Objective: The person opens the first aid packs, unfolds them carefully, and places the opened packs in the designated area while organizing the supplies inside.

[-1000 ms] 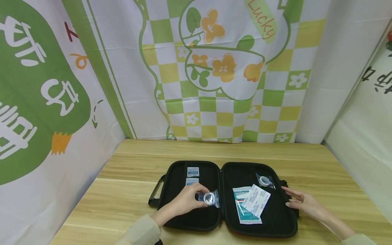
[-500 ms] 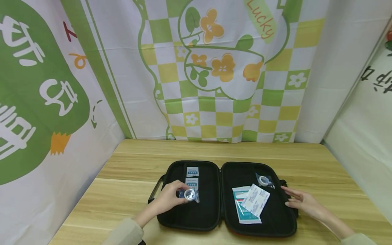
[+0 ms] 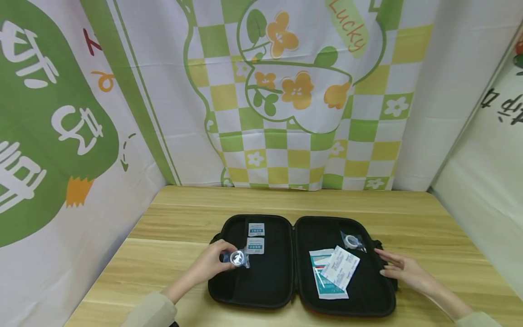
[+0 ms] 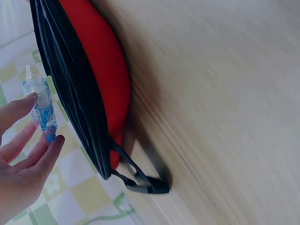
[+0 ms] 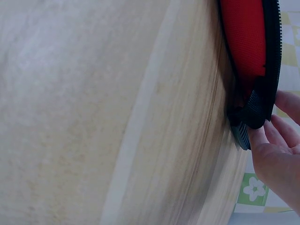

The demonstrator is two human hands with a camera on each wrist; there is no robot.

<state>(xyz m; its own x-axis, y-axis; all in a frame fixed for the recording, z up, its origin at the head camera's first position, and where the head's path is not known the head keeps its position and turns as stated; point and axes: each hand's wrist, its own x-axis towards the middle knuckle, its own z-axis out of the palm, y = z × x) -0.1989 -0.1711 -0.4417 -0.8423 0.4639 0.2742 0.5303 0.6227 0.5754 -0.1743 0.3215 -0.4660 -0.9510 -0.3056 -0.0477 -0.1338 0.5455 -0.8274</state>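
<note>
My left hand point(image 3: 216, 259) pinches a small white roll of tape point(image 3: 237, 258) in a clear and blue wrapper, above the left half of the open black case point(image 3: 269, 281). Edge-on in the left wrist view, the wrapped roll point(image 4: 43, 105) sits between thumb and fingertips, apart from the case. At the case's right edge, my right hand point(image 3: 402, 267) holds the rim; in the right wrist view its fingers lie on both sides of the zipped edge point(image 5: 269, 70). The case's outside point(image 4: 103, 61) is red.
Two small white-and-blue packets point(image 3: 255, 245) lie in the left half. The right half holds a green-and-white packet point(image 3: 320, 261), a white printed packet point(image 3: 343, 268) on it, and another wrapped tape roll point(image 3: 352, 241). Underneath is a wooden table point(image 3: 163, 222); a patterned curtain point(image 3: 286, 150) hangs behind.
My left hand has moved left with the wrapped tape roll, from near the case's hinge to its left side, uncovering the lower small packet. The right hand has stayed at the rim.
</note>
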